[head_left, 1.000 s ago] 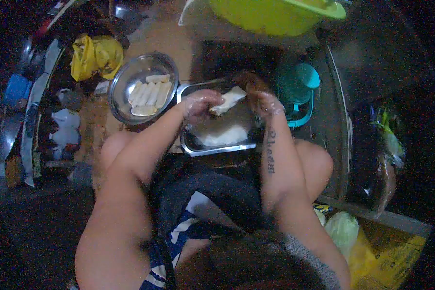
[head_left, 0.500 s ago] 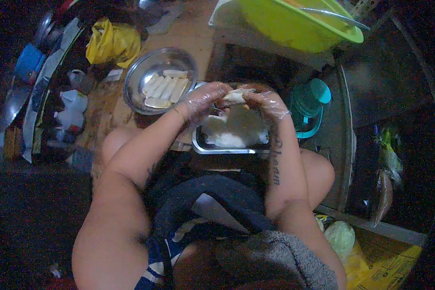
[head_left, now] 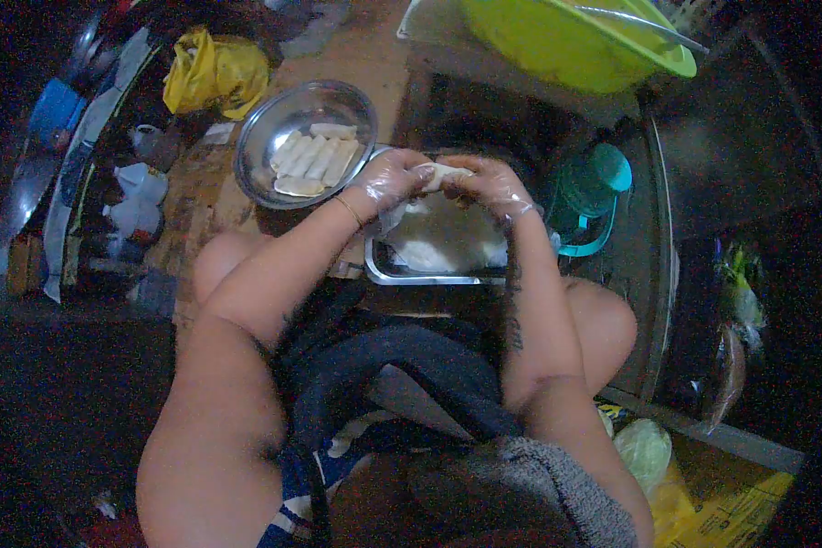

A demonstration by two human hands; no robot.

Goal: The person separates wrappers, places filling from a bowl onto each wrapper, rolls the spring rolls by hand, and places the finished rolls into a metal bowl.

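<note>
Both my hands wear clear plastic gloves. Between them, over the far part of a metal tray (head_left: 429,279), they hold a pale spring roll (head_left: 440,173). My left hand (head_left: 395,181) is closed on its left end, and my right hand (head_left: 489,185) grips the right end with bent fingers. White wrappers (head_left: 429,254) lie in the tray below, partly in shadow. To the left, a round steel bowl (head_left: 254,119) contains several finished-looking rolls (head_left: 318,160) lying side by side.
A lime-green basin (head_left: 566,55) stands at the far right. Near my right hand is a teal pitcher-like container (head_left: 594,187). A yellow plastic bag (head_left: 215,73) lies far left, white cups (head_left: 137,201) nearer. A cabbage (head_left: 644,452) sits at lower right.
My fingers have shifted around the spring roll, which now looks slimmer and more covered by them. The whole view has moved slightly.
</note>
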